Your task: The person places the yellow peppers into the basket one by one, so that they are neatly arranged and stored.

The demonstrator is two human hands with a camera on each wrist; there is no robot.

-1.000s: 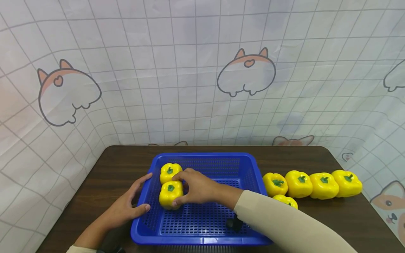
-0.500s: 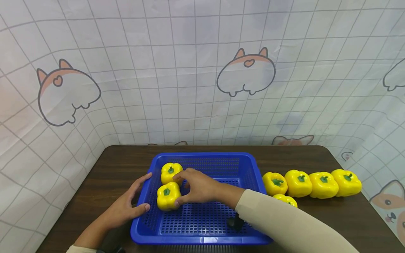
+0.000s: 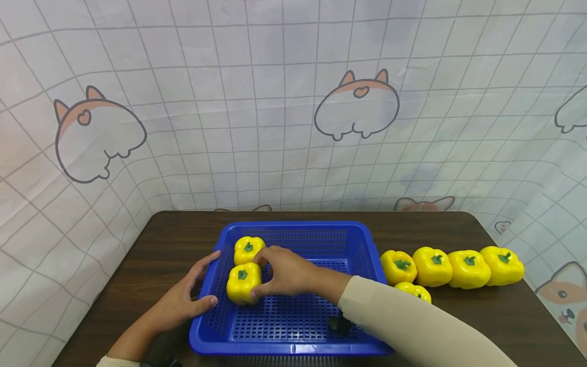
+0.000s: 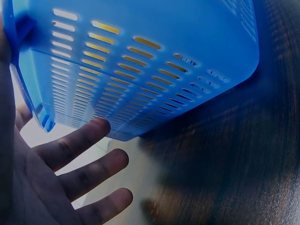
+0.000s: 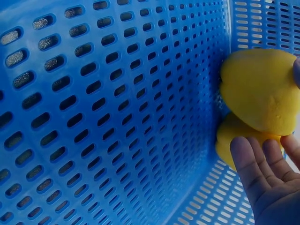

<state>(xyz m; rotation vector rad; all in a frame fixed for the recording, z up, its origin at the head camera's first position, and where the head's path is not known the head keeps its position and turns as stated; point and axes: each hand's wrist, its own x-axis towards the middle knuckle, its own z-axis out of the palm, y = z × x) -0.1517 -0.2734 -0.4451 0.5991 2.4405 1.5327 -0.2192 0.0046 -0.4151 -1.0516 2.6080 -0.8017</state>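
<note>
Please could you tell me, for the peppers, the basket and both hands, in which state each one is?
Blue basket: upright, two peppers inside
Near pepper in basket: stem up, gripped
Far pepper in basket: stem up
Row of four peppers: side by side on the table
Fifth pepper: partly hidden by the right sleeve
Left hand: fingers spread, at basket's rim
Right hand: gripping near pepper

Faced a pale, gray-gridded wall covering, printed with cartoon dogs, including two seen from behind. Wrapped round at left and right, wrinkled slightly and shaded faintly violet in places. Took in, below, a dark wood-grain table with rounded far corners. Looked softly lit overall, but glared white at the left wrist view's left side.
</note>
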